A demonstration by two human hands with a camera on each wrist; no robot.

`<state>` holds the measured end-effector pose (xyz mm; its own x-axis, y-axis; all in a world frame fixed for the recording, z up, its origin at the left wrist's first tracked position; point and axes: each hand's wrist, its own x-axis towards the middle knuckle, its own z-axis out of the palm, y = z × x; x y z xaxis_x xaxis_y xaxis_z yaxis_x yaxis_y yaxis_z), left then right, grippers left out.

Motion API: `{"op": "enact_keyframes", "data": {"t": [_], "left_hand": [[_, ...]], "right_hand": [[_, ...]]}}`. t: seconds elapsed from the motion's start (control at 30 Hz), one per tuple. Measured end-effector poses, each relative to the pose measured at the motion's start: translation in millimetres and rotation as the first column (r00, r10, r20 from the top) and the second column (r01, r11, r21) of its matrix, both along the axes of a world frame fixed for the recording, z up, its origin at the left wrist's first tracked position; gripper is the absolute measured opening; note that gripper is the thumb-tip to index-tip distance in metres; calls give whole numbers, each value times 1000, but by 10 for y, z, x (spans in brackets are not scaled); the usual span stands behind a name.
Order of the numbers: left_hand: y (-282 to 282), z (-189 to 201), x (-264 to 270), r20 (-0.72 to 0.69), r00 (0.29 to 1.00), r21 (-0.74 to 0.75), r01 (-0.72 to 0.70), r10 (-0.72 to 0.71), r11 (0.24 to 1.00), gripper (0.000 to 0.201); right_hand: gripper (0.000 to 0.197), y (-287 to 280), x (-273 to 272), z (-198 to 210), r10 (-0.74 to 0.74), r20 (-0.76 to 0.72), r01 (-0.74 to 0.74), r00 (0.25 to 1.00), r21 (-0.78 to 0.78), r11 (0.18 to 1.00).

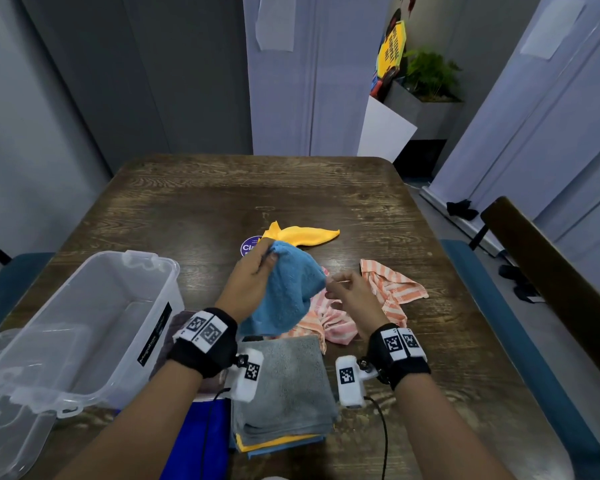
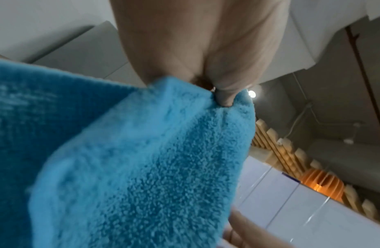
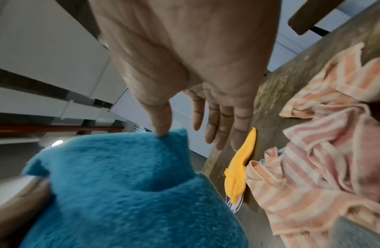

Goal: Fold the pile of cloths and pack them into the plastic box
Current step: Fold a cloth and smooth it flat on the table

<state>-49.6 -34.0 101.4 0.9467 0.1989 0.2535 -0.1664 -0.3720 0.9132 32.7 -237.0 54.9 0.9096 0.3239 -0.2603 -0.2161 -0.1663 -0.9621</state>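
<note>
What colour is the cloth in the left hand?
Blue; the blue cloth shows best in the left wrist view.

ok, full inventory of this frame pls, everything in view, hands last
blue cloth: 1, blue, lifted above table centre
yellow cloth: 1, yellow, crumpled on the table beyond it
striped cloths: apparently 2, orange-white and pink-white, crumpled right of centre
folded stack: 1, grey on top, yellow and blue below, near edge
plastic box: 1, clear, open, left
lid: 1, clear, near left corner
sticker: 1, purple, table centre
table: 1, dark wood
plant: 1, green, background
left hand: pinches a blue cloth corner
right hand: fingers straight, thumb touches the cloth
</note>
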Motion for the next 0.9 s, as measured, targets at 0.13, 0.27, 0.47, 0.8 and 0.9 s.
{"op": "enact_keyframes", "data": {"t": [0.13, 0.27, 0.47, 0.8, 0.9], "left_hand": [[80, 157, 9, 70, 997, -44, 47, -43, 998, 19], [169, 196, 19, 85, 996, -54, 30, -25, 998, 19], [227, 270, 24, 75, 997, -107, 2, 6, 994, 21], [-106, 100, 5, -11, 996, -60, -87, 87, 994, 10], [-192, 126, -41, -24, 997, -134, -75, 72, 988, 18]], "right_hand": [[49, -14, -86, -110, 114, 106, -131, 988, 161, 978], [27, 16, -88, 46, 135, 305, -223, 943, 274, 936], [29, 75, -24, 206, 345, 308, -396, 887, 122, 910], [56, 435, -308, 547, 138, 209, -154, 968, 61, 986], [54, 462, -325, 601, 118, 137, -137, 984, 135, 981]]}}
